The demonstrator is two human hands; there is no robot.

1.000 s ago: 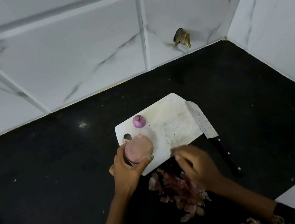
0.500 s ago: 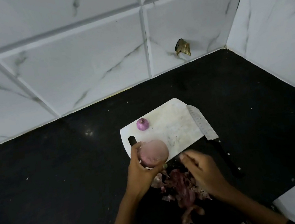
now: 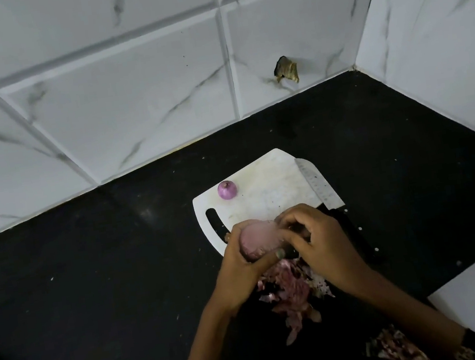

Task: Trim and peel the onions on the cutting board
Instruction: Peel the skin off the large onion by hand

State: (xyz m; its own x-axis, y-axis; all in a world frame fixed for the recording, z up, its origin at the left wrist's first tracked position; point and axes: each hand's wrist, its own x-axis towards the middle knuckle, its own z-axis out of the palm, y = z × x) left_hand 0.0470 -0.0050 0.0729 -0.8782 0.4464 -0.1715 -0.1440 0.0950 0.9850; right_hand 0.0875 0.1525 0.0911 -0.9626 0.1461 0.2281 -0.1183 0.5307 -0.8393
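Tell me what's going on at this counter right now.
A person is peeling a large pale pink onion. The left hand grips it above the near edge of the white plastic cutting board, while the right hand pinches at its side. A small purple onion sits on the board, a broad steel knife lies along its right edge, and a pile of pinkish onion skins lies on the black countertop.

Left hand grips a large onion; right hand pinches its right side above the cutting board.

Head view — steeply downward (close) — facing countertop.
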